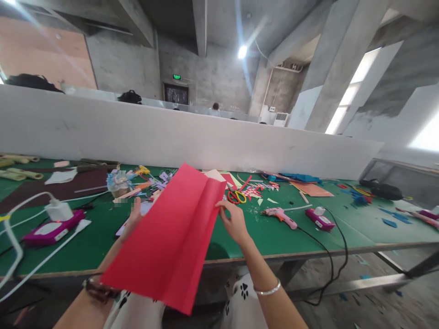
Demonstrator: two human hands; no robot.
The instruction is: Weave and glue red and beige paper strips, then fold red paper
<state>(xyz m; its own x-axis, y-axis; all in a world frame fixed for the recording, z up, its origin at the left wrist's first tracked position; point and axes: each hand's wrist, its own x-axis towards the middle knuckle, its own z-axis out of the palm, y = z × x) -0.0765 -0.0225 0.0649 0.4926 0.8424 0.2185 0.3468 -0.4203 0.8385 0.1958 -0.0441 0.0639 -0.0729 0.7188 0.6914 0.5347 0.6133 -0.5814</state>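
Note:
A large sheet of red paper (171, 224) is tilted up over the table's front edge, with a lengthwise crease or fold near its right side. My right hand (233, 221) pinches its right edge between thumb and fingers. At the left edge is my left hand (135, 215), partly behind the sheet and holding it from that side; most of its fingers are hidden. Just beyond my right hand lie scissors (236, 196) with red and yellow handles, among red and patterned paper scraps (254, 188). Pale paper (215, 175) shows behind the sheet's top.
On the green table (254, 237), a pink glue gun (281, 217) lies right, beside a purple power strip (319, 219). Another purple power strip (55, 228) with white cables is left. A decorated cup (119, 183) stands farther back. A white partition (171, 137) borders the table's far side.

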